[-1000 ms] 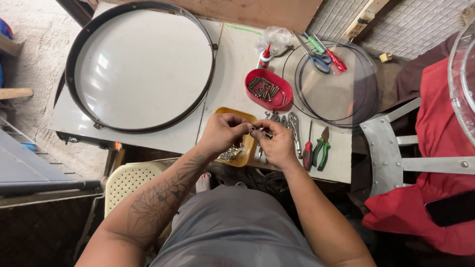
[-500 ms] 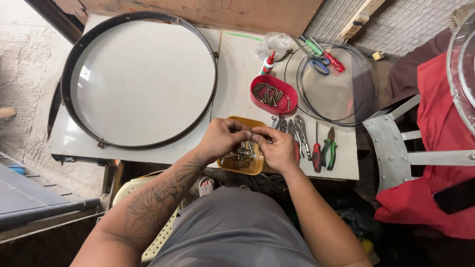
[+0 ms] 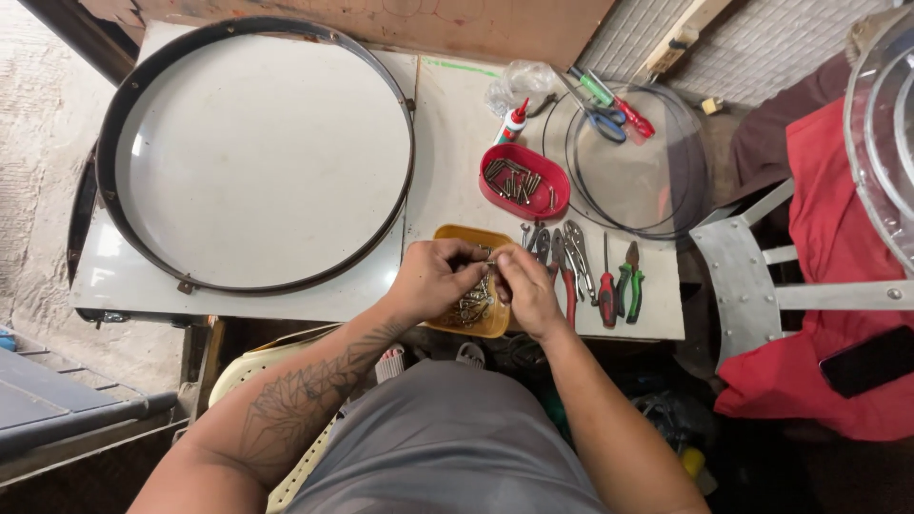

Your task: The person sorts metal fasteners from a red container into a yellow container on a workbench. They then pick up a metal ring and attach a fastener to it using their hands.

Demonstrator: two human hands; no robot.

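Observation:
My left hand (image 3: 433, 281) and my right hand (image 3: 526, 290) meet over a yellow tray (image 3: 464, 238) of small metal screws and nuts at the table's front edge. Fingertips of both hands pinch a small metal fastener (image 3: 491, 264) between them, just above the tray. A red oval dish (image 3: 524, 182) holding more screws sits just behind the tray. Which hand carries most of the fastener is hard to tell.
A large black metal hoop (image 3: 124, 105) lies on the white table (image 3: 447, 124) at left. A clear round disc with a thin ring (image 3: 647, 171), scissors (image 3: 600, 116), a glue bottle (image 3: 514, 122), pliers and screwdrivers (image 3: 609, 281) lie right. A metal stool (image 3: 752, 276) and red cloth (image 3: 838, 247) stand further right.
The camera view has shifted slightly, so the table sits lower in frame. Both hands stay together over the yellow tray, still working the small fastener.

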